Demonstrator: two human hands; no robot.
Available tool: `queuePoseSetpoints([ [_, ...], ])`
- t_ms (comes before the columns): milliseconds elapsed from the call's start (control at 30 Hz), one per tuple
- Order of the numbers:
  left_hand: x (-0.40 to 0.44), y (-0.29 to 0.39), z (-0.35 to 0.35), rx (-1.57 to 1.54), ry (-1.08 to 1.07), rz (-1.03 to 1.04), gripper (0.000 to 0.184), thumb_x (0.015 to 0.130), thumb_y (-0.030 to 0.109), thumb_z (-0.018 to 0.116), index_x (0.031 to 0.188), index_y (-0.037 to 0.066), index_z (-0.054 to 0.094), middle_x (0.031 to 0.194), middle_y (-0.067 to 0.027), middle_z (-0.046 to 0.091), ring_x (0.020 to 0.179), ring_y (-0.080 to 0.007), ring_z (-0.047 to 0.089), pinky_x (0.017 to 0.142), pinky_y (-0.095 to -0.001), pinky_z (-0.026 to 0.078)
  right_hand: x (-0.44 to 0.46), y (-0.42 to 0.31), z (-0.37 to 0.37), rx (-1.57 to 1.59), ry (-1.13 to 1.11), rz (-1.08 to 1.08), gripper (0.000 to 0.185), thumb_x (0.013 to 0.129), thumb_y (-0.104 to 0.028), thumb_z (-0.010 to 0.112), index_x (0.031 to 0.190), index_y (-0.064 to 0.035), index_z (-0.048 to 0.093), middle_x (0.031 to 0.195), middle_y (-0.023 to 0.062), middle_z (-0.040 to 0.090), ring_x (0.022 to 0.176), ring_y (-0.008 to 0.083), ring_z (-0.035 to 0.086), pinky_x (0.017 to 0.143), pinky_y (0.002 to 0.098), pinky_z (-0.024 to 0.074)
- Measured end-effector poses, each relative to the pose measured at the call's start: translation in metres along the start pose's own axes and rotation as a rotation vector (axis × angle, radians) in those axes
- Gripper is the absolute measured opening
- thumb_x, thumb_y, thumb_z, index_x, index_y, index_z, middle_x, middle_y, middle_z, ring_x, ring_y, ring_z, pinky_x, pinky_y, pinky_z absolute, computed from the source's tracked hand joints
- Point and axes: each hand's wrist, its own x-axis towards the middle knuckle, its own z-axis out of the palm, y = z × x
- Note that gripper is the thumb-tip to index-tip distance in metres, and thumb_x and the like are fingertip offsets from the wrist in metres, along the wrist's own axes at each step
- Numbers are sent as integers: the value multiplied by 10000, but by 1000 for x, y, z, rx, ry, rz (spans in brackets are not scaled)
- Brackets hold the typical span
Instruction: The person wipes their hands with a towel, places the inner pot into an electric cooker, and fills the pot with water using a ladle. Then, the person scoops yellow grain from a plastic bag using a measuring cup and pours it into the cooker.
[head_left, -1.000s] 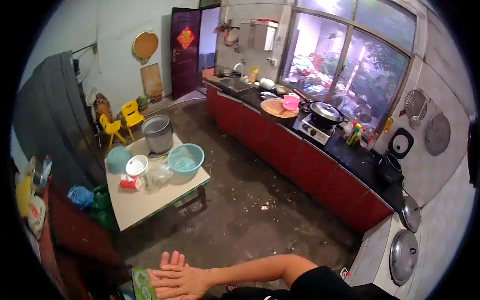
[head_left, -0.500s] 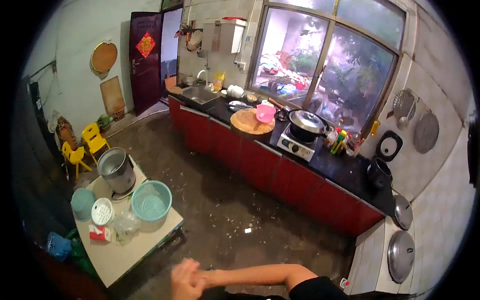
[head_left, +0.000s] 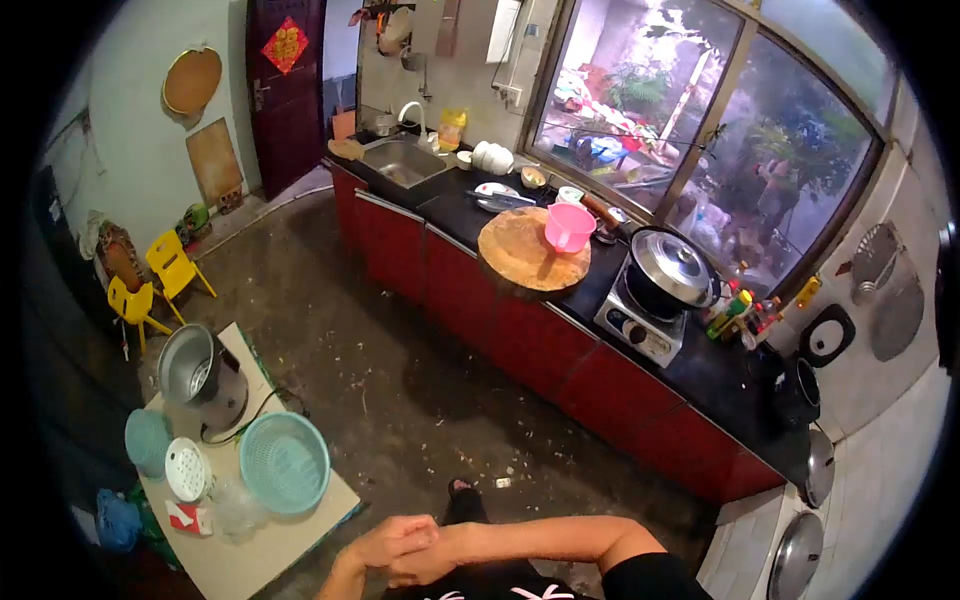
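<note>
Low in the view, my left hand (head_left: 395,540) and my right hand (head_left: 436,562) are pressed together in front of my body. The left fingers are curled over the right hand near the wrist. Much of the right hand's fingers is covered, and no object shows between the two. Nearest on the left is a pale table (head_left: 262,560) bearing a turquoise basket (head_left: 318,470), a white perforated basket (head_left: 186,470), a clear plastic bag (head_left: 238,512) and a large metal pot (head_left: 215,385).
Along the window runs a black counter (head_left: 445,208) over red cabinets (head_left: 480,305). It carries a round chopping board (head_left: 510,250) with a pink plastic basket (head_left: 570,228), a lidded wok (head_left: 672,272) on a stove (head_left: 640,335), and a sink (head_left: 405,160). Yellow chairs (head_left: 178,262) stand at left.
My view has tilted down and shifted, and the counter looks closer. My hands, blurred before, are still together and slightly further right. My foot now shows below.
</note>
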Motion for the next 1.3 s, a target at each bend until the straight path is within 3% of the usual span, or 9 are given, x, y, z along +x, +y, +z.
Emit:
queuePoseSetpoints([
  [200,98,42,-44,-465,340,76,216,902,184,535,1007,2,584,914,-4,597,861,-73,536,772,-243,436,-50,63,-127,-87,-74,-23,217,848,-190,536,803,-13,652,773,179,643,761,332,628,640,427,486],
  [467,139,50,-120,-345,797,194,268,906,173,465,1040,7,627,981,-62,642,951,-130,570,866,-282,430,-28,134,-243,-91,-304,-172,228,889,-228,555,1000,-51,647,896,166,651,873,331,624,724,403,498],
  [733,153,12,-235,-813,1432,64,186,904,249,526,860,85,603,659,-9,551,505,-103,464,443,-243,349,62,237,-345,-194,114,-163,311,877,-162,554,1164,-43,537,1128,155,571,1022,362,571,842,422,489],
  [900,148,35,-322,-887,1431,199,159,897,234,560,911,78,530,682,-5,490,545,-112,470,438,-266,354,136,266,-415,-226,19,-227,290,745,-100,602,1023,-21,582,1079,155,574,922,351,604,735,419,513],
  [1067,176,58,-418,-841,1447,235,237,946,322,470,1059,122,528,822,-4,565,599,-110,522,423,-251,337,164,312,-458,-143,82,-150,385,728,-98,620,1091,-15,522,1080,163,544,841,368,612,682,443,506],
  [1100,178,74,-435,-865,1467,13,252,955,314,410,1087,131,523,858,-14,569,683,-132,557,475,-263,385,159,316,-472,-74,136,-136,413,729,-96,622,1115,-14,504,1096,168,531,829,374,612,673,445,505],
  [1200,198,84,-473,-805,1464,-78,243,959,283,393,1110,131,506,917,-28,564,787,-143,570,554,-293,430,161,359,-472,34,291,-150,479,741,-91,626,1176,-12,443,1174,188,470,799,385,610,664,449,504],
  [1233,206,76,-477,-650,1310,228,229,959,262,392,1112,126,494,959,-33,552,886,-155,572,656,-301,454,150,356,-487,18,276,-116,497,762,-88,625,1205,-8,415,1207,208,424,810,389,608,673,453,502],
  [1300,217,82,-483,-670,1227,88,219,956,257,400,1102,118,487,975,-30,537,927,-156,562,697,-295,453,140,370,-495,18,305,-79,480,771,-81,615,1203,-10,419,1231,199,421,836,389,607,684,457,503],
])
